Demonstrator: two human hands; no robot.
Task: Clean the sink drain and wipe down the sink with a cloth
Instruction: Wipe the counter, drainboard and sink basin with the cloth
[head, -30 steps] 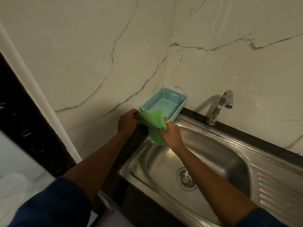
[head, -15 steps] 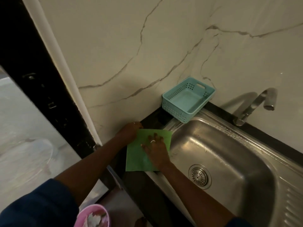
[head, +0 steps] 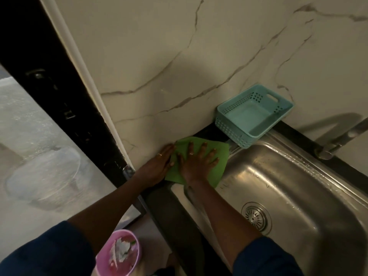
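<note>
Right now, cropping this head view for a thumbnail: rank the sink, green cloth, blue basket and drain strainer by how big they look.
1. sink
2-3. blue basket and green cloth: nearly alike; left hand and right hand cover part of the cloth, so unranked
4. drain strainer

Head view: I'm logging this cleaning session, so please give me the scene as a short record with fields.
tool: thin green cloth, spread flat over the dark counter and the sink's left rim
right hand: flat on the cloth, fingers spread, pressing
left hand: flat at the cloth's left edge, beside the marble wall
basin: stainless steel sink, water drops, round metal drain strainer uncovered
storage: light blue perforated plastic basket, empty, against the wall
below: pink bin holding scraps
</note>
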